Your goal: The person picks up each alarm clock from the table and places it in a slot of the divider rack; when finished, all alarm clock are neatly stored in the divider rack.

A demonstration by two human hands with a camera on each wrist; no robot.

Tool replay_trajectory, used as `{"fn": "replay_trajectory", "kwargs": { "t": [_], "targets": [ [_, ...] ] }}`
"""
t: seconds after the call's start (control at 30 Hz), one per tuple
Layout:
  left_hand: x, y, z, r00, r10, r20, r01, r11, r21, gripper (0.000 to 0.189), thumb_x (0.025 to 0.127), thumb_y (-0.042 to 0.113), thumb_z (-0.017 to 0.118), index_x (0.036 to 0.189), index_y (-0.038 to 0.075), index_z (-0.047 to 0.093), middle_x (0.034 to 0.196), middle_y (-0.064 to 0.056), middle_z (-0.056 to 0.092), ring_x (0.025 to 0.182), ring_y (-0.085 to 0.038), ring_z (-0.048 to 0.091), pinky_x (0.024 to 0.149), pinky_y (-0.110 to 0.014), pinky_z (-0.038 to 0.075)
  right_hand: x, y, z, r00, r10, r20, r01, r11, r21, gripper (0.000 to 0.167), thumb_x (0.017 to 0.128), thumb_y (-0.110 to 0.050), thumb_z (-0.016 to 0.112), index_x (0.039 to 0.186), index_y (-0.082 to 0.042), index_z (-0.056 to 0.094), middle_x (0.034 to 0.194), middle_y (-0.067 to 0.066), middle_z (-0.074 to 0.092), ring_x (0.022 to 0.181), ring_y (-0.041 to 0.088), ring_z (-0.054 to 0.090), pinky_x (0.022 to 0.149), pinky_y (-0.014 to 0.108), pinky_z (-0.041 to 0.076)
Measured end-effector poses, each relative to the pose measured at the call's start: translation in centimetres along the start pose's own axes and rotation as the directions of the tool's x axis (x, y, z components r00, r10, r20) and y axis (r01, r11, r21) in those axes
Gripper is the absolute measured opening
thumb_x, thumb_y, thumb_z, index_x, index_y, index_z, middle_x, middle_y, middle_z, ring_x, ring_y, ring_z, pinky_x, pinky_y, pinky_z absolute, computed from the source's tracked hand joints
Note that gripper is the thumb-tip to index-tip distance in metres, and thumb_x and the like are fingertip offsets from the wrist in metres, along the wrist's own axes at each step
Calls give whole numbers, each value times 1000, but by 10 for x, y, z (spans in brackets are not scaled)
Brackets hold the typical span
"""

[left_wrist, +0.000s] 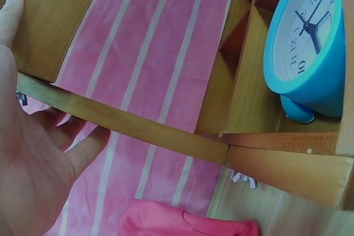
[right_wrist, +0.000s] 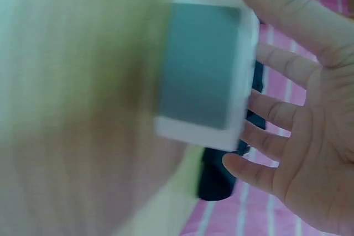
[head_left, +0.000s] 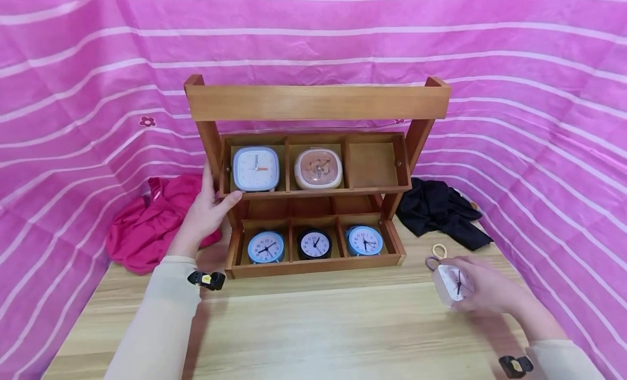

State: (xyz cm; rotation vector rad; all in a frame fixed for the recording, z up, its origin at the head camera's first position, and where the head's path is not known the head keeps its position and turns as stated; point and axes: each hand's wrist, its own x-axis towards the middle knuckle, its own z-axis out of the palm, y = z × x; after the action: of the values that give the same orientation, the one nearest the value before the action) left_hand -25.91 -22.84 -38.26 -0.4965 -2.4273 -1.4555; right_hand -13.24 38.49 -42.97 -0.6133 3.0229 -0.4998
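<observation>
My left hand (head_left: 204, 216) grips the left side of a two-tier wooden rack (head_left: 318, 103), thumb at the upper tray's lower corner. In the left wrist view its fingers (left_wrist: 83, 150) reach behind the side post. My right hand (head_left: 492, 287) holds a small white alarm clock (head_left: 449, 286) over the right of the table. The right wrist view shows that clock's grey panel (right_wrist: 199, 67), somewhat blurred. In the upper tray stand a blue-rimmed square clock (head_left: 256, 169) and a cream clock with brown face (head_left: 319, 169); its right compartment is bare.
The lower tray holds a light-blue clock (head_left: 266, 247), a black clock (head_left: 314, 244) and another blue clock (head_left: 364, 241). Red cloth (head_left: 157, 222) lies left, black cloth (head_left: 436, 214) right. Ring-shaped handles (head_left: 439, 251) lie by the right hand. Pink striped fabric (head_left: 313, 48) surrounds the table.
</observation>
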Motion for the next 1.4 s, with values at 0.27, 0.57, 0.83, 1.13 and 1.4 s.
{"fn": "replay_trajectory", "kwargs": {
  "t": [0.27,0.57,0.83,1.13,1.4],
  "targets": [
    [-3,-2,-1,1000,0,-10,0,1000,-17,105,99,28,72,164,48,-8,173,-10,21,153,-43,29,117,-73,27,1,5,3,999,-22,-29,22,1000,-8,91,56,-37,102,135,-10,65,125,16,64,107,30,61,91,55,53],
    [-5,-1,1,1000,-17,-1,17,1000,-15,105,99,30,72,164,50,-9,172,-11,21,152,-44,31,115,-72,31,25,-24,-43,943,-247,-222,229,968,-103,91,51,-28,105,133,-10,69,116,8,67,102,20,60,81,38,52],
    [-5,-2,1,1000,-13,-4,12,1000,-19,106,99,30,72,163,49,-10,173,-10,20,152,-44,31,116,-71,31,75,-76,-107,880,-352,-318,322,936,-144,95,54,-28,104,138,-9,65,123,19,64,111,36,57,89,55,46],
    [-3,-2,1,1000,5,-5,-5,1000,-18,106,100,28,72,164,49,-10,174,-7,16,155,-40,25,119,-70,26,136,-136,-131,882,-273,-384,266,961,-73,88,64,-26,101,143,-14,63,129,21,58,110,36,52,83,52,46],
    [-2,1,0,1000,-9,6,9,1000,-9,105,101,31,70,163,49,-12,174,-7,16,153,-44,28,115,-72,31,196,-148,-116,928,-167,-334,150,986,-75,91,71,-37,97,148,-9,58,143,26,53,129,43,48,115,63,35]
  ]
}}
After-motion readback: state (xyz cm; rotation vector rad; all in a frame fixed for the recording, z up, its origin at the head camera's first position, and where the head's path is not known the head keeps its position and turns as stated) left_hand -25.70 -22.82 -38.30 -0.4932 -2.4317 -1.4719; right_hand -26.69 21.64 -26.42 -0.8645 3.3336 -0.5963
